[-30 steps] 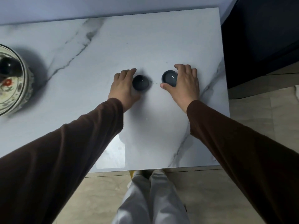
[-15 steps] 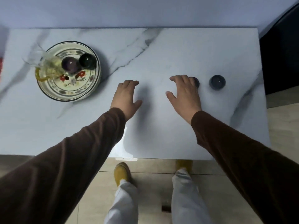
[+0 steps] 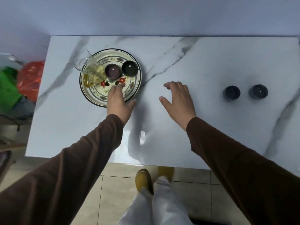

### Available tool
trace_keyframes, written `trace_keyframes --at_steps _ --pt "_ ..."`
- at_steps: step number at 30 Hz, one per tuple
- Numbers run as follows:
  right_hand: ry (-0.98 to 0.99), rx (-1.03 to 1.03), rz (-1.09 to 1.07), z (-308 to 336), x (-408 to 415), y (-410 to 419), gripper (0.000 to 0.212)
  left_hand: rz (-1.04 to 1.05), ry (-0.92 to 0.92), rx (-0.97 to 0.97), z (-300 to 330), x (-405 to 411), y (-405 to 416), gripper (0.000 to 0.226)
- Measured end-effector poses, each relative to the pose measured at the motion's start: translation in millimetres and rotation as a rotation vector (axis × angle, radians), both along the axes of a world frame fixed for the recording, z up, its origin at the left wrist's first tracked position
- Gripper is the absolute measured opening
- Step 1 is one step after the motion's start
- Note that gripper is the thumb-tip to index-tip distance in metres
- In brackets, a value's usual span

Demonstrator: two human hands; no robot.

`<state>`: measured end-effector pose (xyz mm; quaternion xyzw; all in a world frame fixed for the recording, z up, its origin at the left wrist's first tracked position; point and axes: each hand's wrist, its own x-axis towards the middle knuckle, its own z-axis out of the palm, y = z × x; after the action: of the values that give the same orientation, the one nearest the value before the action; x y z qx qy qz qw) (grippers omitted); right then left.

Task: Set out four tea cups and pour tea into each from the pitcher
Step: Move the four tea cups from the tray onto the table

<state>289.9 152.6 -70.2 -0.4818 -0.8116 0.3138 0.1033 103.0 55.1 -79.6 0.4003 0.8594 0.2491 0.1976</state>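
Note:
Two dark tea cups (image 3: 231, 93) (image 3: 258, 91) stand side by side on the right of the white marble table (image 3: 211, 62). A patterned plate (image 3: 133, 88) at the left holds a purple cup (image 3: 113, 71), a dark green cup (image 3: 129, 67) and a glass pitcher (image 3: 90, 69) with yellowish tea. My left hand (image 3: 119, 103) is open, its fingertips over the plate's near rim just below the purple cup. My right hand (image 3: 178, 101) hovers open over the table's middle, holding nothing.
Red and green plastic bags (image 3: 24, 78) lie off the table's left edge. A pale wall runs behind the table. Tiled floor, my white trousers and yellow shoes (image 3: 144, 179) show below the near edge.
Both hands let go of the two dark cups on the right and moved left. My left hand has reached the plate; the view has swung left.

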Motion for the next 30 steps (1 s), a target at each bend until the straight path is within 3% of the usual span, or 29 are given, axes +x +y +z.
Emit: trace_keyframes --at_steps 9,15,21,30 --pt "0.073 -0.023 0.022 -18 -81 26 0.053 0.41 -0.151 0.14 -34 -38 26 0.073" --pt "0.01 0.028 0.069 -30 -129 50 0.063 0.617 -0.209 0.189 -51 -49 55 0.081" --pt "-0.119 0.096 0.26 -44 -158 72 0.078 0.736 -0.218 0.23 -61 -48 74 0.076" --pt "-0.167 0.151 0.377 -60 -171 87 0.076 0.843 -0.167 0.22 -68 -52 91 0.068"
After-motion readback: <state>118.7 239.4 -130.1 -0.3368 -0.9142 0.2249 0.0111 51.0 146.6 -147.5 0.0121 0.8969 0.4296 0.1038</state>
